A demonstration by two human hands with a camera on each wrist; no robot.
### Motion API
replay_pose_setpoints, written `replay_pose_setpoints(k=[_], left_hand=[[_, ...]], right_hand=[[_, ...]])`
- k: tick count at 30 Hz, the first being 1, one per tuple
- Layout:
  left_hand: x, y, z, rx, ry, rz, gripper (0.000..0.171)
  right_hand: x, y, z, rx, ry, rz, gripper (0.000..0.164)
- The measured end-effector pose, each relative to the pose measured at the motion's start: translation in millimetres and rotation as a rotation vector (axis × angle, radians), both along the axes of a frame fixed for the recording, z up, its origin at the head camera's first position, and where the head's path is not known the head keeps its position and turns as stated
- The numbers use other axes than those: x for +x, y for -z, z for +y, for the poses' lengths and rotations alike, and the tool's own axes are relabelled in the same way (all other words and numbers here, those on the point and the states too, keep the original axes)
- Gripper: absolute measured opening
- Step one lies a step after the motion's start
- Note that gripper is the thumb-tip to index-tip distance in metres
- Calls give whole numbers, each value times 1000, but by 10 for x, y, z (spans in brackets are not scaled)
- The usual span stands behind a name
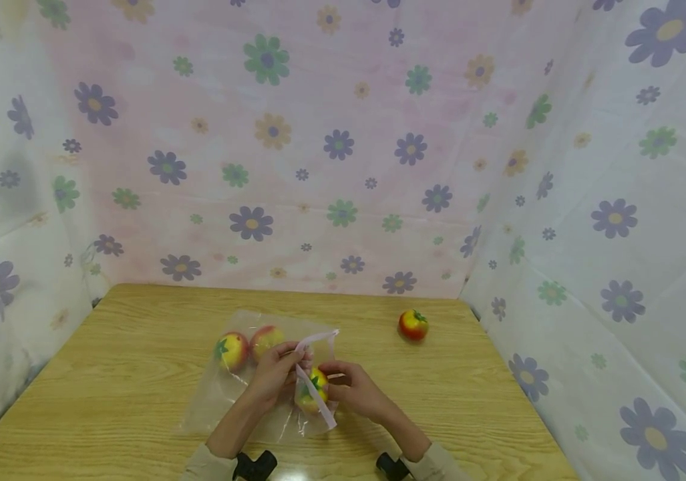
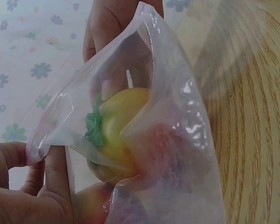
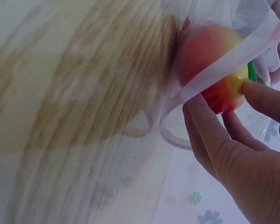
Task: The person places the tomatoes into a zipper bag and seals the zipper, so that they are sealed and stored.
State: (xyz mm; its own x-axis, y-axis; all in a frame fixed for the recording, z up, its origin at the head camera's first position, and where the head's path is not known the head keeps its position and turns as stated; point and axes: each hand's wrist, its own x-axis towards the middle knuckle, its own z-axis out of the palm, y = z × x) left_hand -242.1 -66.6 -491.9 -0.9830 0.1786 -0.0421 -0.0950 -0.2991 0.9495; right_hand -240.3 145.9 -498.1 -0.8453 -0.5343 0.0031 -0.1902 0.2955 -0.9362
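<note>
A clear plastic zip bag [image 1: 207,404] with a pale pink edge lies on the table, its mouth held apart. My left hand [image 1: 270,376] pinches the bag's rim between thumb and fingers, as the left wrist view also shows. In my right hand [image 1: 356,391] is a red-and-yellow tomato [image 3: 210,53] with green leaves, gripped by thumb and fingertips just inside the bag's mouth. Two similar tomatoes lie inside the bag farther left, one yellow-sided [image 1: 234,352] and one reddish [image 1: 266,339]. The bag's film partly blurs them.
Another red-and-yellow tomato [image 1: 413,326] sits on the wooden table [image 1: 457,394], toward the back right. Flower-printed cloth [image 1: 318,187] stands behind the table and along both sides.
</note>
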Motion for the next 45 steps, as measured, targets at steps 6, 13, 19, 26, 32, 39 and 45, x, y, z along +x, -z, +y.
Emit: replay_pose_setpoints(k=[6, 13, 19, 26, 32, 39, 45], left_hand=[[-8, 13, 2, -1, 10, 14, 29], [-11, -5, 19, -12, -2, 11, 30], [-5, -6, 23, -13, 1, -8, 29], [-7, 11, 22, -2, 12, -16, 28], [-23, 13, 26, 7, -25, -45, 25], [-39, 28, 14, -1, -40, -70, 21], [-51, 28, 12, -3, -41, -73, 21]], right_hand=[[-6, -10, 15, -21, -76, -44, 41], [14, -31, -19, -32, -62, -30, 39], [28, -39, 10, -7, -29, 28, 36], [21, -54, 106, 11, -14, 72, 30], [23, -96, 200, 20, 20, 103, 31], [14, -135, 306, 7, 72, 110, 29], [-31, -136, 425, -13, 183, 163, 28]])
